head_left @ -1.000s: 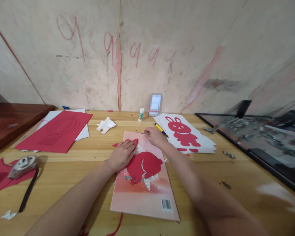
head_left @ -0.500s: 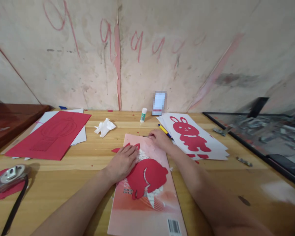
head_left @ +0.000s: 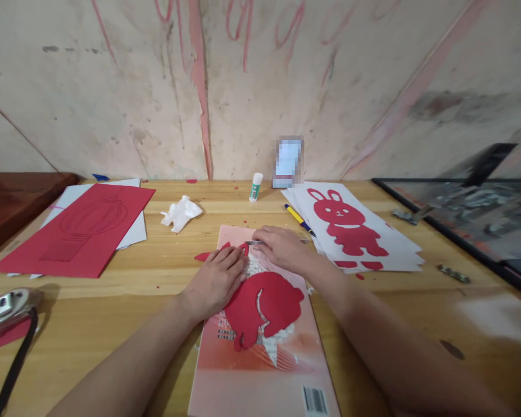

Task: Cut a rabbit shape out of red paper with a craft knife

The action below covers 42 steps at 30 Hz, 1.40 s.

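Note:
My left hand lies flat, fingers stretched out, pressing a red paper cut-out onto a pink book on the wooden table. My right hand rests at the top of the book, fingers closed round a thin metal blade tool whose tip points left toward the cut-out's upper part.
A red sheet with a lantern outline lies on white paper at the left. White sheets with a red rabbit lie at the right, beside a yellow pen. A glue stick, crumpled tissue, a framed glass panel and a tape dispenser surround them.
The camera has tilted down and moved closer. My right hand has slid a little toward me and left along the book's top; my left hand stays on the cut-out.

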Tool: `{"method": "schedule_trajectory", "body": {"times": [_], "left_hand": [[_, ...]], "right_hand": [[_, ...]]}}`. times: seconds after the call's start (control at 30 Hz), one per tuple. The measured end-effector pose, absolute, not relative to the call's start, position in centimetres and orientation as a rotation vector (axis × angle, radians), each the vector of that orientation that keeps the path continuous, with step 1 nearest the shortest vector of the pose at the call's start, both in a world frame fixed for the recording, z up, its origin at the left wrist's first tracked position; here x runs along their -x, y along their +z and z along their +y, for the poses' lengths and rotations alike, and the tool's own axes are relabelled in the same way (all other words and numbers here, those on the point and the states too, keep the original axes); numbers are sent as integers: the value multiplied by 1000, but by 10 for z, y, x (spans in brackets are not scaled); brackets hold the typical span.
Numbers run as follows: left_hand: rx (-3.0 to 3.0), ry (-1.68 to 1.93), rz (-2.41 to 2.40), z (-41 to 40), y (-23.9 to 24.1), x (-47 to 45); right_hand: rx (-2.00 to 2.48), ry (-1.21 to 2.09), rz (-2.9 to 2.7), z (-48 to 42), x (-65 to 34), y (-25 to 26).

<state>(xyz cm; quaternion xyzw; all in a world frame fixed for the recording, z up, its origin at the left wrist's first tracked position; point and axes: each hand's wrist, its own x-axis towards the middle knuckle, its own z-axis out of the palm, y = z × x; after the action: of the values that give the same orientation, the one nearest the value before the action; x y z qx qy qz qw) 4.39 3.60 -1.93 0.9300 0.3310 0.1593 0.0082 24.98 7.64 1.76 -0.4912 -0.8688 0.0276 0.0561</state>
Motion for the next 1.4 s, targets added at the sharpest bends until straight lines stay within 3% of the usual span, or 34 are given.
{"method": "schedule_trajectory", "body": {"times": [0.2,0.67,1.4], "left_hand": [[-2876,536,1033,35,-17,-45],[-2880,511,1023,37,-18,-45],[-2898,431,1043,36,-14,-46]], "right_hand": [[1391,-251,-2819,78,-249,14],[1115,-434,-2852,87,-246,5],[1047,-552,-2796,88,-246,3]]}}
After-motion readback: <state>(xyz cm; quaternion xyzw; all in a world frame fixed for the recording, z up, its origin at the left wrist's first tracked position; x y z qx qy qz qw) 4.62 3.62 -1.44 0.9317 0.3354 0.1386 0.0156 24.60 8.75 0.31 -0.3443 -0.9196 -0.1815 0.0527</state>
